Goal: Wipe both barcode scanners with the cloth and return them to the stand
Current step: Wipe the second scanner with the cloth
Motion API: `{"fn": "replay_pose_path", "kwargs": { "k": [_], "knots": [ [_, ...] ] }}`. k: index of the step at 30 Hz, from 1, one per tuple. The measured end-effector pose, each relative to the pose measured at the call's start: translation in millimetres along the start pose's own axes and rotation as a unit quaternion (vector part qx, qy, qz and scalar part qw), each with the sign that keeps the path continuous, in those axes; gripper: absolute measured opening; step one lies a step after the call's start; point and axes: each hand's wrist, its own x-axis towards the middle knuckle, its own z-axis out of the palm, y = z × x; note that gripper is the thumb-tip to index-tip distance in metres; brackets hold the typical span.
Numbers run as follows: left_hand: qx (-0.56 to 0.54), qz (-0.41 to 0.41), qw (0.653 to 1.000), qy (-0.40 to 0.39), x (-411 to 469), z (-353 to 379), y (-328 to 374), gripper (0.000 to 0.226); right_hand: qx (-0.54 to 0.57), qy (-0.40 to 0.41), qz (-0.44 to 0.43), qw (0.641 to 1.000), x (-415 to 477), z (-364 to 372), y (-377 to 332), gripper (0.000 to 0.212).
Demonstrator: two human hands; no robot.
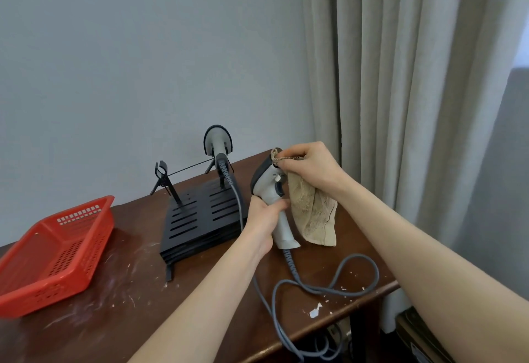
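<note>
Nearby, red basket [57, 251] beside stand [197, 219].

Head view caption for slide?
Left hand holds scanner; right hand wipes it with cloth.

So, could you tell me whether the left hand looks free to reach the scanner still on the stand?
Probably not yet: the left hand is gripping the handheld scanner being wiped. The path to the other scanner on the stand looks open otherwise.
</note>
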Motion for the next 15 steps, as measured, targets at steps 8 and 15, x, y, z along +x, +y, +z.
{"fn": "replay_pose_path", "kwargs": {
  "k": [8, 15],
  "knots": [
    [0.032, 0.015, 0.999, 0.027, -2.6, 2.6, -0.8, 0.046, -0.192, -0.018, -0.004, 0.981, 7.8, -9.6, 0.2, 0.016],
    [0.035, 0.015, 0.999, 0.019, -3.9, 5.4, 1.2, 0.046, -0.402, 0.015, -0.001, 0.916, 10.9, -17.7, 7.4, 0.019]
  ]
}}
